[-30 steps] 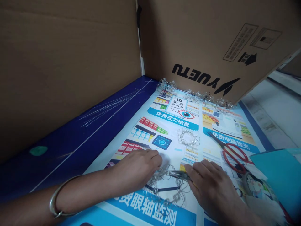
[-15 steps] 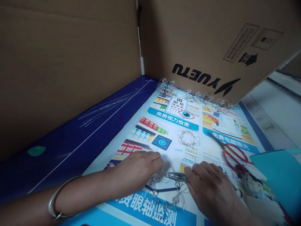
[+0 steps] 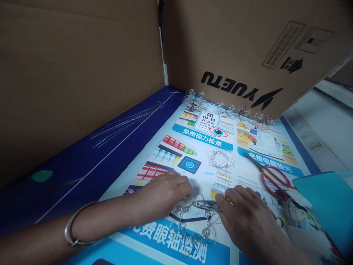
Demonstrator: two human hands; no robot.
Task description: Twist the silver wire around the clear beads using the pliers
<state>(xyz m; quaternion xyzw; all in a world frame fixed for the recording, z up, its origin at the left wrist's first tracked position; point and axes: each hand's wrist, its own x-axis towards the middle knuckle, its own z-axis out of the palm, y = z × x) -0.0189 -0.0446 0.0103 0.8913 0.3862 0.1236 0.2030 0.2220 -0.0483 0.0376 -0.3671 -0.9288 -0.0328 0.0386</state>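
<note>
My right hand (image 3: 245, 215) is closed round a pair of pliers (image 3: 206, 205), whose metal jaws point left toward my left hand (image 3: 172, 195). The fingers of my left hand are pinched on the upper left part of a ring of clear beads and wire (image 3: 205, 232); the fingertips themselves are hidden behind the knuckles. The pliers' tips meet the same ring at its top edge. Loose wire ends stick out round the beads. A second beaded wire ring (image 3: 220, 159) lies flat on the printed sheet just beyond my hands.
Red-handled scissors (image 3: 273, 180) lie at the right, beside a roll of tape (image 3: 292, 211) and a blue sheet (image 3: 325, 206). More beaded wire pieces (image 3: 234, 110) line the base of the cardboard wall (image 3: 234, 44). Thin straight wires (image 3: 127, 121) rest on the dark blue strip at left.
The view has shifted slightly. Both hands stay at the beaded ring with almost the same grip, and the pliers' jaws remain at its top edge.
</note>
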